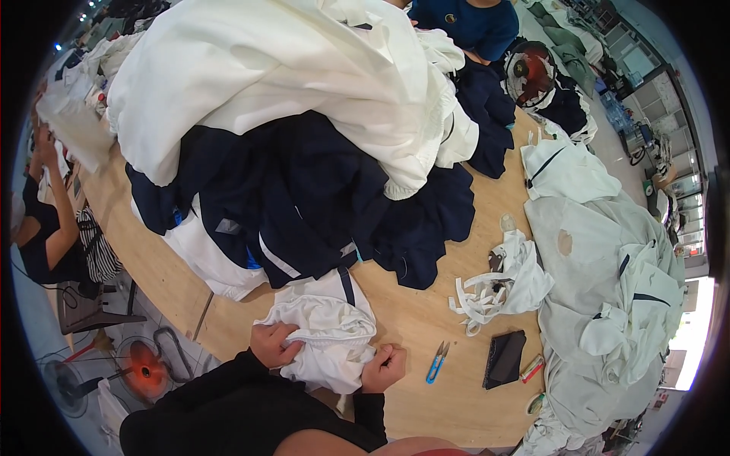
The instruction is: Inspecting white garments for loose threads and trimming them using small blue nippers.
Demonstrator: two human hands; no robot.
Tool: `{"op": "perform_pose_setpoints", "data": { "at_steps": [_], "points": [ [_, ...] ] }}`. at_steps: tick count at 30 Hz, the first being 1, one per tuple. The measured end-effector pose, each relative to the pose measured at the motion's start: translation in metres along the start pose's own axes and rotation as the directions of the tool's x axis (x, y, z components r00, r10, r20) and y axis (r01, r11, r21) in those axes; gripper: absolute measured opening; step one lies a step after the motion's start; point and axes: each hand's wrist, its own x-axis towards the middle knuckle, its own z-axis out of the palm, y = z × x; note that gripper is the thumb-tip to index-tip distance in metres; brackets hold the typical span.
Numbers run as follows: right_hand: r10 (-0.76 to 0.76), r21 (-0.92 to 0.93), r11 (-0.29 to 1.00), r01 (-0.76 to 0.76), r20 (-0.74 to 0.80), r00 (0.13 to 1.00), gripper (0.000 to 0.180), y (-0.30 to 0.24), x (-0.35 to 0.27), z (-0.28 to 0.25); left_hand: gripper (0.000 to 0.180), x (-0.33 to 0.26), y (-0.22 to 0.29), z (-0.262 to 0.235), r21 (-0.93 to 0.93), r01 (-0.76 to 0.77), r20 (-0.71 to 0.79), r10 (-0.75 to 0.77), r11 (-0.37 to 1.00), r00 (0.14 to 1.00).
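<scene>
Your left hand is closed, bunching the left edge of the crumpled white cloth garment with a dark stripe. That garment lies on the wooden counter right in front of you, its long axis running from 6 to 12 o'clock toward the heaped navy clothes. Your right hand is curled shut, pinching its lower right corner. The blue-handled thread snips lie at 3 o'clock, nearer that hand.

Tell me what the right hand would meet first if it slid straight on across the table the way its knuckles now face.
Probably the blue thread snips, lying on the bare wooden table just beyond the right hand. The fist's exact heading is hard to judge; past the snips lies a black phone.
</scene>
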Motion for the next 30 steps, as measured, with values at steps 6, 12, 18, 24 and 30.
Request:
{"op": "perform_pose_setpoints", "data": {
  "at_steps": [6, 12, 18, 24, 30],
  "points": [
    [-0.024, -0.038, 0.999, 0.024, -0.003, 1.0, 0.025, -0.003, 0.002, 0.004, 0.026, 0.005, 0.004, -0.005, 0.009, 0.001, 0.019, -0.001, 1.0, 1.0],
    [0.016, -0.066, 0.998, -0.018, -0.032, 0.999, 0.022, -0.001, -0.001, 0.002, 0.027, 0.002, 0.004, -0.004, 0.01, 0.009, 0.009, -0.009, 1.0, 1.0],
    [0.097, 0.018, 0.995, -0.095, -0.089, 0.991, 0.014, -0.009, 0.0, 0.004, 0.029, 0.001, 0.005, -0.004, 0.002, 0.005, 0.009, -0.005, 1.0, 1.0],
    [0.162, 0.034, 0.987, -0.16, -0.08, 0.984, 0.013, -0.016, 0.002, 0.003, 0.029, 0.007, 0.005, -0.005, 0.004, 0.001, 0.004, -0.001, 1.0, 1.0],
    [0.021, -0.081, 0.996, -0.025, -0.052, 0.998, 0.016, -0.001, 0.0, 0.003, 0.03, 0.011, 0.005, -0.005, 0.0, -0.008, -0.012, 0.008, 1.0, 1.0]
  ]
}}
